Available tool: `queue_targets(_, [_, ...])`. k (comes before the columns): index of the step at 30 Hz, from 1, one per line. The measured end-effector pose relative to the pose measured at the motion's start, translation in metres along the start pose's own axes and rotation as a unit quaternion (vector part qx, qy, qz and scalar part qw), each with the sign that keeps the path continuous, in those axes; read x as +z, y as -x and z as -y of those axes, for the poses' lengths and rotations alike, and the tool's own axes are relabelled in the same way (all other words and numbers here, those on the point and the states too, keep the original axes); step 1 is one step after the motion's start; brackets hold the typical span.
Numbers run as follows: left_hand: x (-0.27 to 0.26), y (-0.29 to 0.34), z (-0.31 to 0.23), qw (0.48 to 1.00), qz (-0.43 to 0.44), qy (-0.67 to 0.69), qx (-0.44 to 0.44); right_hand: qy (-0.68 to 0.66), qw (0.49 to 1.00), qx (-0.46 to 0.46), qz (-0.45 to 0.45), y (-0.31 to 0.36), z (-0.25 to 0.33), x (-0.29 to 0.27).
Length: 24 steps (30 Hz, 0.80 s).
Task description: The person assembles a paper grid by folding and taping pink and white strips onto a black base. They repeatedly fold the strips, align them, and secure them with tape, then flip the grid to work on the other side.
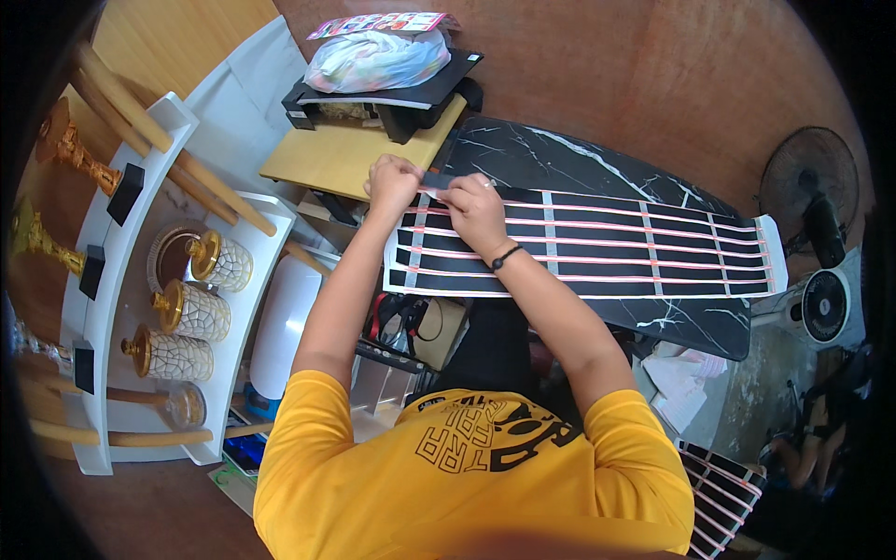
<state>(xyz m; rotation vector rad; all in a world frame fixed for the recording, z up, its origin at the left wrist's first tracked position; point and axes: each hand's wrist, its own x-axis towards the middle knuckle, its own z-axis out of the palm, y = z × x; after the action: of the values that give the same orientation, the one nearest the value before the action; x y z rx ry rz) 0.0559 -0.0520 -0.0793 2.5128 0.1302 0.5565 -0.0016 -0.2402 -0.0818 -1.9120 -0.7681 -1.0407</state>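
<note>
A long white sheet with black bands, pink-and-white lengthwise strips and grey cross tapes (597,227) lies across the black marble-patterned table (702,322). At its far left corner both of my hands are closed in a pinch. My left hand (393,184) grips one end of a short dark grey strip (436,179). The other end of that strip is pinched by my right hand (475,213), which rests over the sheet's left part. My fingers partly hide the strip and the sheet's corner.
A wooden desk (322,159) holds a black printer-like machine (397,91) with a plastic bag (378,62) on top. At left, a white shelf (252,308) carries several gold-lidded jars (193,311) and trophies. Fans (825,299) stand at right; another striped sheet (723,495) is lower right.
</note>
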Motion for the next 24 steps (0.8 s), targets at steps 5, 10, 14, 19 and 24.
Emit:
queue_targets(5, [-0.009,0.000,-0.001,0.992,-0.122,-0.023,0.017,0.002,0.999,0.040,-0.016,0.005,0.004,-0.023])
queue_targets(10, [-0.056,0.023,-0.025,0.974,0.075,0.015,0.215,-0.006,0.995,0.102,-0.025,-0.011,-0.001,-0.020])
queue_targets(14, [-0.064,0.033,-0.030,0.977,0.142,-0.001,0.156,-0.020,0.996,0.089,-0.016,-0.013,0.003,-0.017])
queue_targets(19, [-0.027,0.012,-0.007,0.952,0.189,0.224,-0.086,-0.043,0.999,0.026,0.003,0.001,0.017,-0.019])
queue_targets(24, [-0.024,-0.004,0.017,0.998,0.035,-0.030,-0.034,-0.048,0.998,0.046,-0.015,0.026,0.026,-0.043])
